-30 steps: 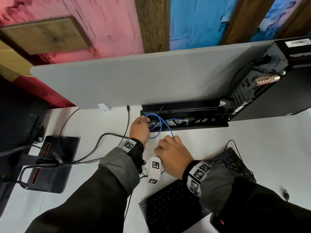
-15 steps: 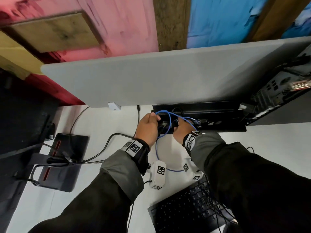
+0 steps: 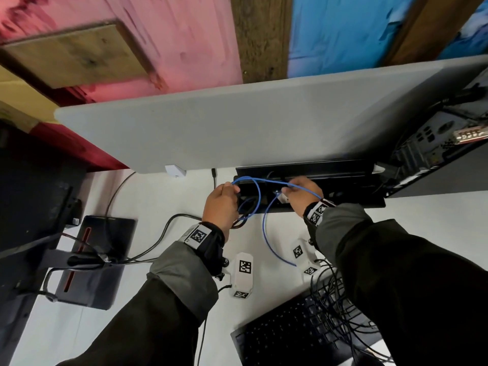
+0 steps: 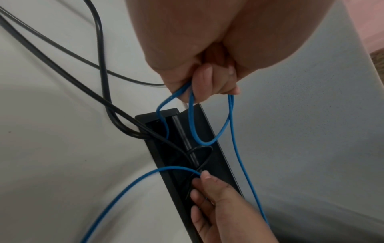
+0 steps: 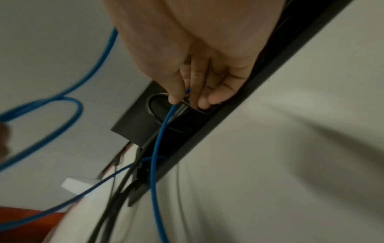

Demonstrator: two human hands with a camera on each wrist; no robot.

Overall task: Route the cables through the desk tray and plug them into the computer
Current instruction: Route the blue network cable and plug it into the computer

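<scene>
Blue network cable point(image 3: 260, 192) loops across the left end of the black desk tray point(image 3: 351, 192), and both my hands have hold of it. My left hand point(image 3: 221, 204) is closed into a fist at the tray's left end, fingers curled round several gathered strands of the blue cable; in the left wrist view those strands hang from my fist point(image 4: 207, 69) in loops, one dipping into the tray's slot point(image 4: 178, 148). My right hand point(image 3: 303, 194) is over the middle of the tray, thumb and forefinger pinching the same cable where it enters the tray; the right wrist view shows my fingers point(image 5: 209, 85) extended down into the opening with the cable point(image 5: 164, 125) running out between thumb and finger. From that pinch the cable sweeps in a long arc over the white table point(image 3: 158, 202) in front of the tray.

Black cables point(image 3: 169, 225) run from the tray's left end across the table toward a dark monitor base point(image 3: 105, 260) well to the tray's left. The computer point(image 3: 433, 159) lies on its side just right of the tray, its back panel of ports facing the tray. A grey divider panel point(image 3: 264, 128) stands directly behind the tray. In front of the tray, near my right sleeve, sits a black keyboard point(image 3: 290, 331) with thin black wire tangled over it.
</scene>
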